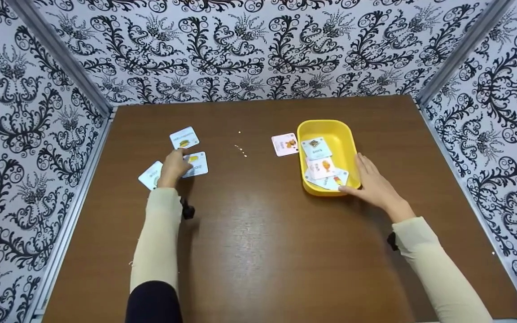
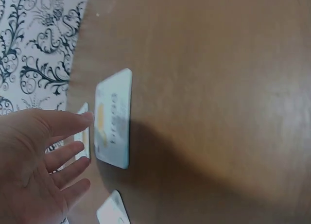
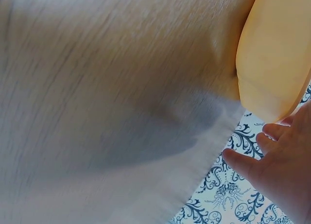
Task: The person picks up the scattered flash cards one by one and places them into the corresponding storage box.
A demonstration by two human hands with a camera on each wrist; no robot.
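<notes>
My left hand [image 1: 174,168] is over three picture cards at the left of the table, its fingers loosely extended with nothing between them. A card with a burger picture [image 1: 185,137] lies just past the fingertips. Beside the thumb is a card with a yellow picture [image 1: 199,164], also large in the left wrist view [image 2: 113,119]. The hand partly covers a third card [image 1: 151,175]. Fairly straight fingers of my right hand [image 1: 375,185] rest along the right side of a yellow plastic tray [image 1: 346,148], with the thumb at its near corner.
Several cards lie in the tray, among them a fish card [image 1: 322,168] and a card with a dark square picture [image 1: 316,148]. A pink-edged card [image 1: 285,144] lies against the tray's left side. Small pale crumbs [image 1: 241,150] dot the brown table [image 1: 249,251]. Patterned walls [image 1: 249,49] surround it.
</notes>
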